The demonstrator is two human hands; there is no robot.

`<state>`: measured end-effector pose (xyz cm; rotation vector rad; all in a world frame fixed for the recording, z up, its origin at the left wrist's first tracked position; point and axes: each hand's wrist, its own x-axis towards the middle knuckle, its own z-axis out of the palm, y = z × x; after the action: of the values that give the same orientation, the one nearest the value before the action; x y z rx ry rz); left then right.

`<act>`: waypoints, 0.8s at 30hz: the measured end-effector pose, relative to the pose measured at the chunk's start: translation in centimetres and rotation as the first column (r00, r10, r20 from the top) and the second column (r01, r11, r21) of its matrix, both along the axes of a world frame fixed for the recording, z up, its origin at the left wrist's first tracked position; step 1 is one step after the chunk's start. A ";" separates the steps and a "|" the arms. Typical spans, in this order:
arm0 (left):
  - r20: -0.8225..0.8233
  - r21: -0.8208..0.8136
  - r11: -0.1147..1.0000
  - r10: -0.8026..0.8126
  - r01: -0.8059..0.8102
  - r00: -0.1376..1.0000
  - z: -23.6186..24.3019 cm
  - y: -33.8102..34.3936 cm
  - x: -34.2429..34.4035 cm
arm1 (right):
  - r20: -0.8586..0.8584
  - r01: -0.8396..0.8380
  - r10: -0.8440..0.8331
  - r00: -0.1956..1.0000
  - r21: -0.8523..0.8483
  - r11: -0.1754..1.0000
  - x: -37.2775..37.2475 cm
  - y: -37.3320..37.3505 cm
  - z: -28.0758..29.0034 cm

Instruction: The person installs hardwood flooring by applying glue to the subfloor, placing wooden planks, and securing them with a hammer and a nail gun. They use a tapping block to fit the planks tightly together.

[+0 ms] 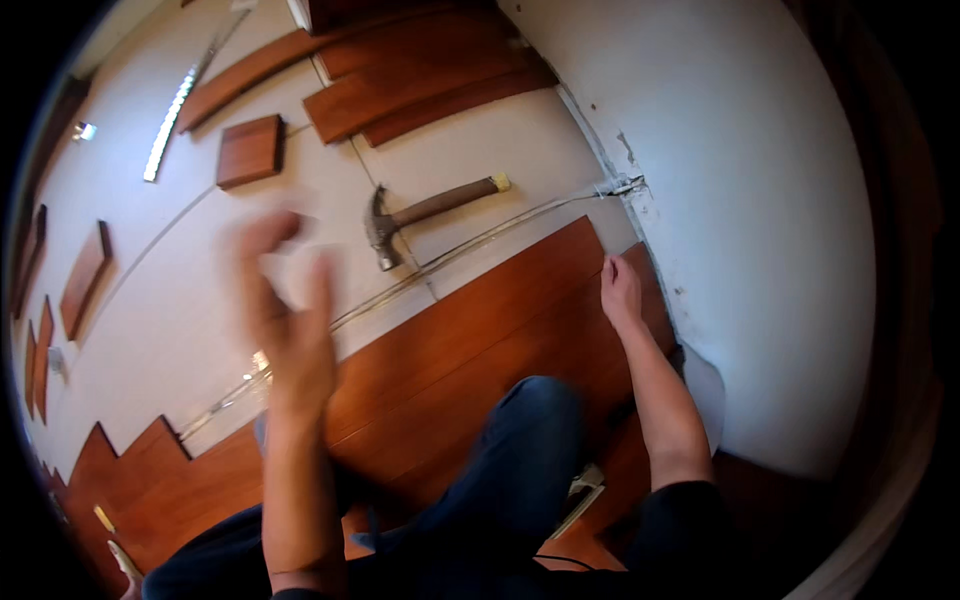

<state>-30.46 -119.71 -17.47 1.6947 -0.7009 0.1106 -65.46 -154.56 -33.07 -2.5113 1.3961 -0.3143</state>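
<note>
My left hand (290,310) is raised over the pale subfloor, blurred by motion, its thumb and fingers curved apart with nothing visible between them. Low at the right, my right hand (621,289) rests at the end of a reddish-brown floorboard (540,265) near the wall. Its fingers are pressed together; what they pinch, if anything, is hidden. Beyond the laid boards, a claw hammer (440,208) with a brown handle and yellowish end lies on the subfloor, its head toward the left. Neither hand touches it.
Loose boards (420,85) lie at the far side, with a short block (250,152) beside them. A shiny metal strip (170,125) lies farther left. More short boards (86,280) are at the left. The white wall (750,200) bounds the right. My knee (535,420) is bent over the laid floor.
</note>
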 end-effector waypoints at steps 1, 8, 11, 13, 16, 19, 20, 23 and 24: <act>0.023 0.097 0.986 -0.137 0.134 0.990 -8.6 0.3 0.6 | 0.028 0.029 -0.028 0.999 -0.023 0.999 3.4 -1.2 -4.0; -0.014 0.709 0.679 -0.254 0.189 0.967 -26.0 -3.5 -10.8 | -0.213 0.181 -0.143 0.966 0.172 0.968 9.5 -8.7 -10.1; -0.001 0.692 0.698 -0.250 0.182 0.968 -27.0 -3.2 -11.1 | -0.270 0.313 -0.262 0.927 0.169 0.935 9.6 -8.7 -11.3; -0.002 0.700 0.692 -0.243 0.175 0.970 -27.0 -3.6 -10.6 | -0.243 0.376 -0.330 0.912 0.175 0.910 10.1 -8.6 -11.7; 0.006 0.712 0.681 -0.247 0.170 0.969 -26.8 -3.5 -10.6 | -0.170 0.411 -0.379 0.910 0.231 0.882 10.3 -8.2 -12.2; -0.002 0.711 0.678 -0.263 0.186 0.965 -26.9 -3.9 -10.4 | -0.189 0.385 -0.345 0.919 0.256 0.887 10.2 -9.2 -11.6; -0.011 0.696 0.689 -0.272 0.203 0.962 -26.9 -4.0 -10.3 | -0.205 0.354 -0.313 0.927 0.206 0.912 9.8 -9.8 -11.7; -0.009 0.726 0.654 -0.298 0.211 0.955 -27.5 -3.6 -10.1 | -0.244 0.282 -0.243 0.939 0.141 0.949 9.4 -8.5 -12.4; -0.016 0.738 0.639 -0.305 0.217 0.952 -27.4 -3.5 -10.3 | -0.259 0.270 -0.232 0.937 0.123 0.955 9.0 -8.0 -12.4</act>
<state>-40.76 -123.22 -44.85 2.3426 -1.1790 -0.3419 -56.46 -162.61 -45.50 -2.3041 1.7675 0.0609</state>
